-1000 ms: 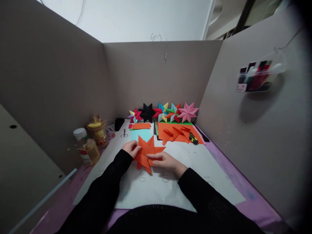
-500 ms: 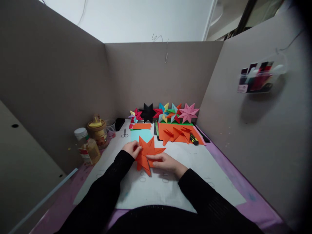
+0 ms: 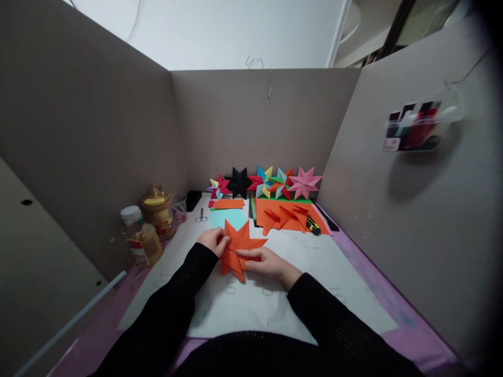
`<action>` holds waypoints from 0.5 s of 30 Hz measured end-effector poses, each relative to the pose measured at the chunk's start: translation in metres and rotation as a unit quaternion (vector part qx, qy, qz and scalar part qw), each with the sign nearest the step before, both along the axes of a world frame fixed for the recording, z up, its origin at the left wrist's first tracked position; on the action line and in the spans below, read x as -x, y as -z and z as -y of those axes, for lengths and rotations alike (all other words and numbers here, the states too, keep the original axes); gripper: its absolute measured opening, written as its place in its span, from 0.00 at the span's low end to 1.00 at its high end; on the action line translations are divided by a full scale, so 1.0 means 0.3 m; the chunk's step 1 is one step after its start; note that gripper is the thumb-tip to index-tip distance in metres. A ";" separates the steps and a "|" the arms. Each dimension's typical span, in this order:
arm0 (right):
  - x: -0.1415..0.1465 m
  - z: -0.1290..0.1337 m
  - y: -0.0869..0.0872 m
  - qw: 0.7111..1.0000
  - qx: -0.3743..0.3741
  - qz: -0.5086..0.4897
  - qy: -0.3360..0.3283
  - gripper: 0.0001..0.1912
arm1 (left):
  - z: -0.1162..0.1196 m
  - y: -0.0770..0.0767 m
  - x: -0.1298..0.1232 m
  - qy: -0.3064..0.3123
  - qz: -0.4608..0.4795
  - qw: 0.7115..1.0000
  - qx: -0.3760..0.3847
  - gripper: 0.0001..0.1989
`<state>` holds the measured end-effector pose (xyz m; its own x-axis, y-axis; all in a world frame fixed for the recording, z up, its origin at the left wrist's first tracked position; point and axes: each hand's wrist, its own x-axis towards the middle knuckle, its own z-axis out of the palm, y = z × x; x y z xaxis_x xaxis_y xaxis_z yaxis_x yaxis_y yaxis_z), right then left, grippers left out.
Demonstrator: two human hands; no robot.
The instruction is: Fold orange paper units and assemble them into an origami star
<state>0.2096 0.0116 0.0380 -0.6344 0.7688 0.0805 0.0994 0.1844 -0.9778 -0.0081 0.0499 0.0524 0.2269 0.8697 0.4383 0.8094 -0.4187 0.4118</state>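
Note:
An orange folded-paper star [image 3: 240, 238] with several points is held just above the white sheet [image 3: 243, 314] on the table. My left hand [image 3: 214, 241] grips its left side, thumb and fingers closed on the paper. On the right, my right hand [image 3: 271, 263] pinches the star's lower right part, with the index finger lying across its front near the middle. Beyond the star lie an orange sheet [image 3: 323, 224] and several folded orange pieces [image 3: 286, 215] on it. Parts of the star's left edge are hidden by my fingers.
A yellow-black utility knife [image 3: 313, 225] rests beside the folded pieces. Small scissors [image 3: 201, 215] lie at the left, near a glue bottle [image 3: 145, 243] and a lidded jar [image 3: 159, 212]. Finished paper stars, one black [image 3: 238, 183] and one pink [image 3: 304, 183], lean at the back panel.
Almost nothing differs. Both hands keep their hold on the orange star, and the whole view has shifted very slightly.

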 end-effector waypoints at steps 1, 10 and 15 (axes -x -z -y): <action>0.000 -0.001 0.003 1.000 0.000 0.000 0.003 0.28 | 0.001 0.000 -0.001 -0.001 0.006 1.000 -0.001 0.08; -0.001 -0.001 -0.002 1.000 -0.004 -0.003 0.019 0.29 | -0.002 -0.025 0.025 0.013 0.115 0.993 0.006 0.07; -0.008 0.001 -0.014 0.999 -0.017 -0.019 0.030 0.30 | -0.020 -0.043 0.063 0.078 0.073 0.990 -0.093 0.09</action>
